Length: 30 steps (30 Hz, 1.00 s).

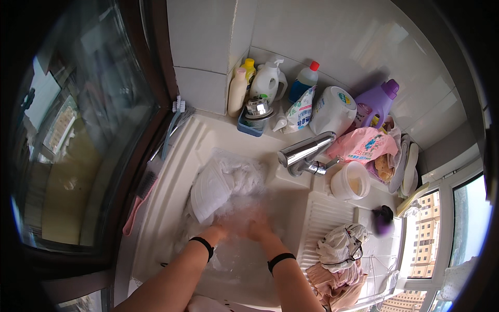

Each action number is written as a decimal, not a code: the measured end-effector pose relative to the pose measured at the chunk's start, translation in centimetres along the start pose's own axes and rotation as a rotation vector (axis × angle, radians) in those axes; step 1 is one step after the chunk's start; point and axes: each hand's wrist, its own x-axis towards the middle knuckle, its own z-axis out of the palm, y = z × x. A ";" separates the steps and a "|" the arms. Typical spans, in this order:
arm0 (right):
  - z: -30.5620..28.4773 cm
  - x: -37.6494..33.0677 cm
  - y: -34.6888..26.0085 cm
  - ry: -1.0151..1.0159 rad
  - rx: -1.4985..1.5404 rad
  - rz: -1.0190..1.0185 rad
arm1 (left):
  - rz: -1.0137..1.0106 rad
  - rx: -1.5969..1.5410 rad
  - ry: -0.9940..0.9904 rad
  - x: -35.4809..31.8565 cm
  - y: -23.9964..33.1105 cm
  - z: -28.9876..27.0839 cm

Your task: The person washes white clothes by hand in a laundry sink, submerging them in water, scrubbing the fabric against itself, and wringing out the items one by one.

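Note:
My left hand (222,229) and my right hand (258,228) are side by side in cloudy, sudsy water (228,259) inside the cream sink basin (148,248). Foam and water hide the fingers of both, so whether they grip anything does not show. Just beyond them lies a bunched white piece of cloth (212,191) with a smooth, stitched-looking panel, partly above the water. The left hand is closest to its near edge. Each wrist wears a black band.
A chrome faucet (307,148) juts over the basin's far right. Right of it stands a white tub (349,181). Crumpled clothes (342,247) lie on the ribbed washboard (323,214). Detergent bottles (266,80) line the back wall. A brush (148,182) rests along the left ledge.

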 end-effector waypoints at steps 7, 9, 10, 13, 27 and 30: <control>2.2 -1.4 4.0 0.124 0.467 -0.029 | 0.056 -0.236 0.120 -1.7 2.1 -2.7; 2.1 -1.2 2.9 0.185 0.612 0.159 | -0.119 -0.424 0.067 -3.4 2.9 -3.7; 1.0 -0.7 2.0 0.240 0.936 0.276 | -0.220 -0.568 0.151 -3.6 2.5 -3.3; -2.8 -1.1 -1.8 0.340 1.418 0.186 | -0.399 -1.069 0.329 -3.9 1.0 -2.4; -8.2 -6.2 -1.0 -0.055 0.750 0.094 | 0.198 -1.713 0.455 -8.7 3.2 -7.3; -9.5 -8.9 -0.1 -0.446 0.694 0.071 | 0.111 -1.753 0.255 -9.2 4.3 -8.1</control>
